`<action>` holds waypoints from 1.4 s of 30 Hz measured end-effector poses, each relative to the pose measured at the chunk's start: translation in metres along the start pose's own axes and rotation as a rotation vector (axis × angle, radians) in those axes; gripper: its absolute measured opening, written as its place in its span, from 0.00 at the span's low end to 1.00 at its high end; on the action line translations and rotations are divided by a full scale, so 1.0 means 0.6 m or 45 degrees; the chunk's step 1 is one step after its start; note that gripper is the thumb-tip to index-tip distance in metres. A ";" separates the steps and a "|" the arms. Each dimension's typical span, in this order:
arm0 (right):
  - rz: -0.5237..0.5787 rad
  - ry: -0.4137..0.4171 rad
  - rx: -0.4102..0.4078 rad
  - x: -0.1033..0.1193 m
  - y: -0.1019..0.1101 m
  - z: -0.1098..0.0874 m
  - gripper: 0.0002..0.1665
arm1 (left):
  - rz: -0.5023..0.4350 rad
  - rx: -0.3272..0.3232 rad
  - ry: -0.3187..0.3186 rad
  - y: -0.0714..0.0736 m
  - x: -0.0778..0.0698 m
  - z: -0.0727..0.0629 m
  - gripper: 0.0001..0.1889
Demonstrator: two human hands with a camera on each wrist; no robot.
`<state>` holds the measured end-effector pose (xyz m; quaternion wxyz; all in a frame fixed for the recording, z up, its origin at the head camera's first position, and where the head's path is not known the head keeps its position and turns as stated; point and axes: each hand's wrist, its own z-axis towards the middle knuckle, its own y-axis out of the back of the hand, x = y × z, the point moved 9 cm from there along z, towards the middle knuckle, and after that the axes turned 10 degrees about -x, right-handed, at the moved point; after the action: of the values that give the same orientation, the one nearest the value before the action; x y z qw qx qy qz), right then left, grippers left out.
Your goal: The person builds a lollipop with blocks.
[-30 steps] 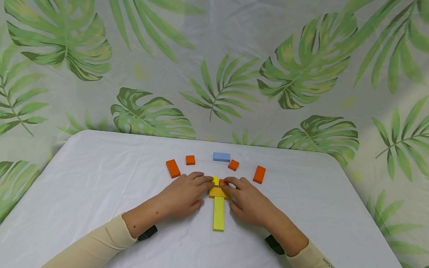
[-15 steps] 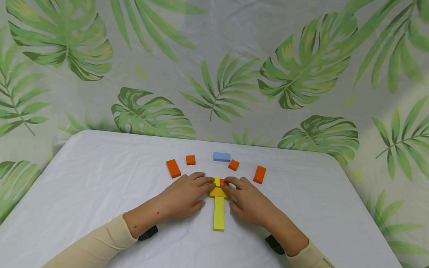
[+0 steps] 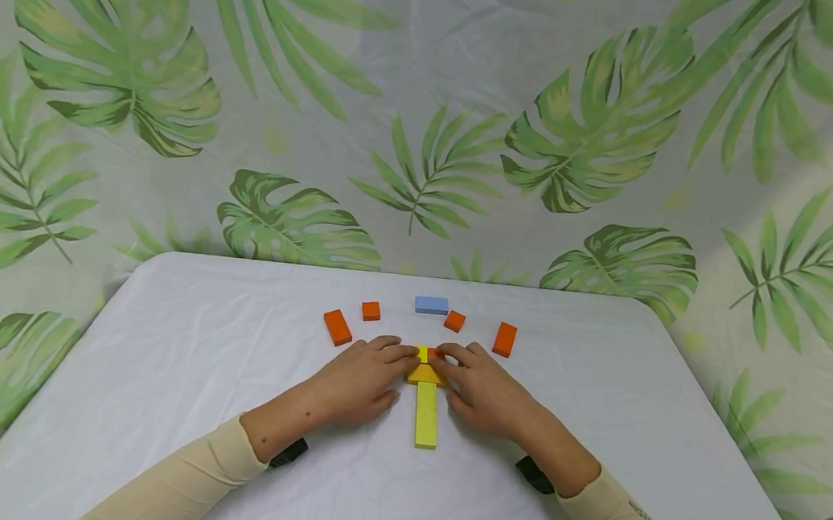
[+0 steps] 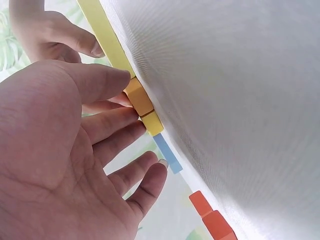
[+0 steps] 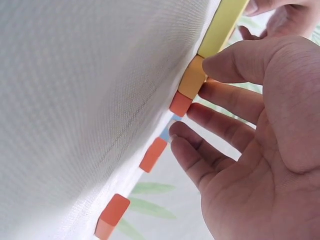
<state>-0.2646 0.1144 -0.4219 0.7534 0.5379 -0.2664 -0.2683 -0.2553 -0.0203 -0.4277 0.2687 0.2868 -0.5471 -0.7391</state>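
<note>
Both hands lie close around a row of blocks in the middle of the white table. Fingertips of my left hand (image 3: 365,379) touch the left side of a small yellow block (image 3: 422,354). On the other side, fingers of my right hand (image 3: 485,390) touch a small red-orange block (image 3: 435,354), partly covered by them. These two small blocks sit side by side against the far edge of an orange-yellow block with slanted ends (image 3: 426,375). From its near side a long pale-yellow block (image 3: 426,416) runs toward me. In both wrist views, the fingers are loosely extended along the blocks.
Beyond the hands lie a blue block (image 3: 431,305) and two small orange blocks, one left (image 3: 371,312) and one right (image 3: 455,321). Longer orange blocks stand farther out, left (image 3: 337,328) and right (image 3: 504,339). A leaf-patterned cloth (image 3: 436,76) hangs behind the table (image 3: 162,371).
The small yellow block has shifted slightly right, narrowing the gap to the red-orange block. Both hands keep nearly the same place.
</note>
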 end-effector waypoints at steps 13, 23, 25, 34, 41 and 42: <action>-0.014 0.002 -0.020 -0.003 -0.004 0.000 0.28 | 0.007 0.000 -0.008 0.002 -0.002 0.000 0.29; -0.013 0.011 -0.041 -0.002 -0.002 0.001 0.28 | -0.021 -0.011 -0.006 0.005 -0.002 0.000 0.28; -0.013 0.001 -0.034 -0.004 -0.002 0.001 0.28 | -0.025 -0.016 -0.008 0.005 -0.002 0.000 0.28; 0.036 -0.086 -0.036 -0.022 0.010 0.005 0.28 | -0.016 -0.012 -0.009 0.003 0.000 0.002 0.28; 0.061 -0.128 -0.061 -0.047 0.019 0.014 0.30 | -0.017 -0.008 -0.010 -0.001 0.002 0.002 0.28; 0.067 -0.139 -0.066 -0.052 0.019 0.016 0.30 | -0.018 -0.009 -0.013 -0.001 0.001 0.003 0.28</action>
<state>-0.2920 0.1326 -0.4118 0.7582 0.4956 -0.3143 -0.2841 -0.2570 -0.0198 -0.4280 0.2618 0.2859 -0.5440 -0.7442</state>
